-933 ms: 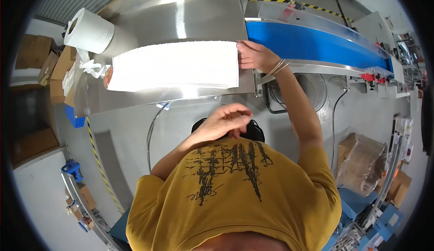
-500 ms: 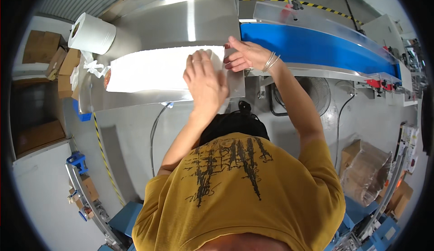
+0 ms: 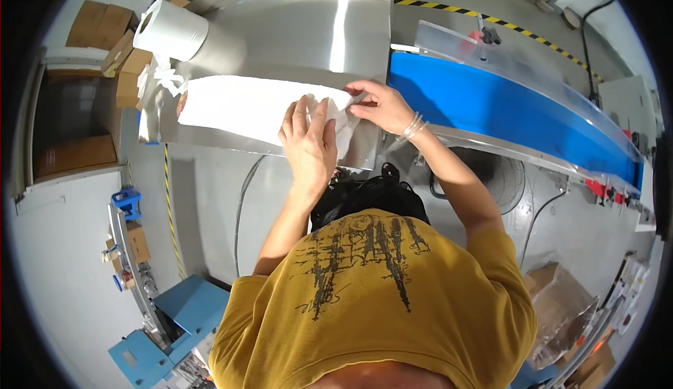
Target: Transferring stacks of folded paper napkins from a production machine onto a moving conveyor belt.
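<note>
A long white sheet of paper towel lies over the near part of a steel table. Something reddish-brown peeks out under its left end; the rest of it is covered. My left hand rests on the sheet near its right end, fingers spread and slightly bent, with the paper wrinkled beside them. At the sheet's right edge, my right hand pinches the paper between thumb and fingers. Bracelets circle the right wrist.
A white paper roll lies at the table's far left, a torn strip hanging from it. A blue conveyor belt with a clear side guard adjoins the table on the right. Cardboard boxes stand left; a floor fan sits below the conveyor.
My right hand has closed on the sheet's right edge, where it was spread beside it. My left hand's fingers have bent and spread, and the paper's right end has become wrinkled. The view has shifted.
</note>
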The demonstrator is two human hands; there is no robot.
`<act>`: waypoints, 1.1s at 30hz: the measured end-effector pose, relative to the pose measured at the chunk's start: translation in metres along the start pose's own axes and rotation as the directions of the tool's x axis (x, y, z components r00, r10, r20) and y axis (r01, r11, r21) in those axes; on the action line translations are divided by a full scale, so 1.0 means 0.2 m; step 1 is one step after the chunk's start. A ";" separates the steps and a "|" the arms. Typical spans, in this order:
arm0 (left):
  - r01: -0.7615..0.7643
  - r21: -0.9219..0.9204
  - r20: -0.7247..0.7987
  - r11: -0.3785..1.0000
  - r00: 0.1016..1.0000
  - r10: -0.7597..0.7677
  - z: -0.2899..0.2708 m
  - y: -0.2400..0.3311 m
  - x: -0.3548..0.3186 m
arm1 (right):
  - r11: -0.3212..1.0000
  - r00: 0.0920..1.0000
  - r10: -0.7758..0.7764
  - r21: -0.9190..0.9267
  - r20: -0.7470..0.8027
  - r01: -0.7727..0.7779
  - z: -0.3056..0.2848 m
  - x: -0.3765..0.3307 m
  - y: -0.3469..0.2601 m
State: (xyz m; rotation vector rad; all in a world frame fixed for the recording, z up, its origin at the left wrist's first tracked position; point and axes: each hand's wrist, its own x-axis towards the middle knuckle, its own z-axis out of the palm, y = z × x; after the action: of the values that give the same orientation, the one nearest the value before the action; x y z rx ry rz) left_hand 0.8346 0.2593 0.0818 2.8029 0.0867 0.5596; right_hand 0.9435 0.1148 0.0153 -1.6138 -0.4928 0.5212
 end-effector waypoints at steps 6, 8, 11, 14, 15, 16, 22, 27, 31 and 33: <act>0.003 -0.048 -0.075 0.999 0.997 -0.007 0.02 -0.01 -0.01 | 0.998 0.996 -0.043 0.049 0.077 0.039 -0.04 0.02 -0.08; 0.006 -0.063 -0.085 0.998 0.996 -0.012 0.02 -0.01 0.00 | 0.996 0.992 -0.071 0.068 0.104 0.064 -0.05 0.03 -0.05; 0.000 -0.096 -0.092 0.995 0.996 -0.009 0.02 -0.01 0.00 | 0.993 0.981 -0.105 0.077 0.162 0.094 -0.06 0.06 -0.02; -0.003 -0.105 -0.100 0.994 0.995 -0.007 0.02 -0.01 0.00 | 0.989 0.973 -0.114 0.115 0.199 0.092 -0.07 0.06 -0.06; 0.006 -0.099 -0.087 0.995 0.996 -0.015 0.01 -0.02 0.00 | 0.988 0.973 -0.122 0.121 0.196 0.100 -0.06 0.06 -0.04; 0.014 -0.094 -0.075 0.995 0.997 -0.021 0.01 -0.02 0.00 | 0.989 0.972 -0.110 0.116 0.209 0.087 -0.07 0.06 -0.05; -0.033 -0.107 -0.087 0.994 0.996 0.024 0.02 -0.04 -0.02 | 0.989 0.952 -0.150 0.053 0.268 0.140 -0.10 0.06 -0.08; -0.031 -0.126 -0.083 0.992 0.996 0.021 0.00 -0.06 -0.02 | 0.804 0.871 -0.430 -0.338 0.236 0.489 -0.16 0.03 -0.04; 0.022 -0.070 -0.109 0.997 0.994 -0.030 0.02 -0.07 -0.01 | 0.989 0.954 0.145 0.066 -0.264 -0.132 -0.29 -0.11 0.16; 0.039 -0.059 -0.106 0.998 0.993 -0.045 0.01 -0.06 0.01 | 0.940 0.804 0.122 -0.191 -0.581 -0.281 -0.46 -0.16 0.36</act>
State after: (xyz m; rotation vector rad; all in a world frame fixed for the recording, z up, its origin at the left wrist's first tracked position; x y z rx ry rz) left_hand 0.8366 0.2700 0.0778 2.7085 0.1487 0.6917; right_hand 0.9744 0.0146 -0.0465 -1.9962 0.0680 0.1093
